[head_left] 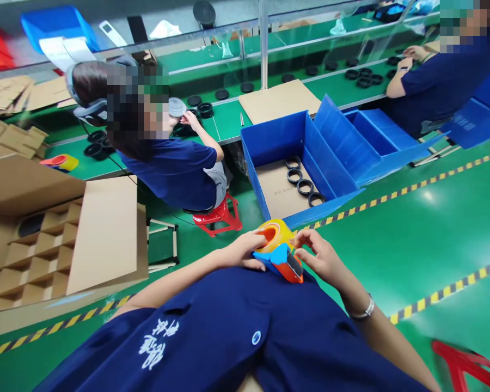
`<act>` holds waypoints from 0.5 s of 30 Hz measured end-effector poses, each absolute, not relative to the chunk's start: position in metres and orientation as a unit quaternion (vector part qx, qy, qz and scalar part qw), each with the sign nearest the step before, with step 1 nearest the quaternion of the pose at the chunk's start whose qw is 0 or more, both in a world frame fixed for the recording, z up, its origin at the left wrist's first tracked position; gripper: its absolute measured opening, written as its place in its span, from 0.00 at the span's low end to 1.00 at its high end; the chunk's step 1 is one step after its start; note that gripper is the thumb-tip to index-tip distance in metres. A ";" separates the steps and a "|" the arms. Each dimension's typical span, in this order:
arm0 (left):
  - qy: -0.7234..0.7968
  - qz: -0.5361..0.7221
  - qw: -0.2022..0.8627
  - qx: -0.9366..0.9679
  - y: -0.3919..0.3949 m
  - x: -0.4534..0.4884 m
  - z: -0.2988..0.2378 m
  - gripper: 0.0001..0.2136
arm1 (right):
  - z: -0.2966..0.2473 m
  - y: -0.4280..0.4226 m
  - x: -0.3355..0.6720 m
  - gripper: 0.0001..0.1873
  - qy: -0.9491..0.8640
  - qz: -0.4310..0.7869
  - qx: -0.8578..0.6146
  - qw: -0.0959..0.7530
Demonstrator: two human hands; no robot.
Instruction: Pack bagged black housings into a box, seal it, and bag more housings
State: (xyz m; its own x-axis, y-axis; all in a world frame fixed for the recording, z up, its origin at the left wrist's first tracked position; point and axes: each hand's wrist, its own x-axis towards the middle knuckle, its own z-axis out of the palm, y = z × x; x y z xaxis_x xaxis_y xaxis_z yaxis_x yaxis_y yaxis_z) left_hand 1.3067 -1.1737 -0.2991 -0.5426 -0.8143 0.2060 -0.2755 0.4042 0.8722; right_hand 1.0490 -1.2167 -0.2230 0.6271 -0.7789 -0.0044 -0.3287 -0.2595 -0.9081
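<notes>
I hold a tape dispenser (281,251) in front of my chest: an orange and blue body with a yellowish roll of tape on it. My left hand (244,250) is wrapped round its left side, fingers on the roll. My right hand (320,256) pinches at its right end by the orange blade part, fingers curled; a metal bracelet sits on that wrist. My dark blue shirt fills the bottom of the view.
An open blue plastic crate (277,136) with a cardboard liner and several black rings (304,182) stands ahead. A cardboard box with divider cells (44,250) lies left. A seated person (167,158) on a red stool works at the green conveyor; another person (441,76) sits at the right.
</notes>
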 end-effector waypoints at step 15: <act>-0.815 -0.206 0.357 0.407 -1.145 1.316 -0.294 0.22 | -0.189 -1.204 1.046 0.07 0.326 -0.234 -0.856 0.326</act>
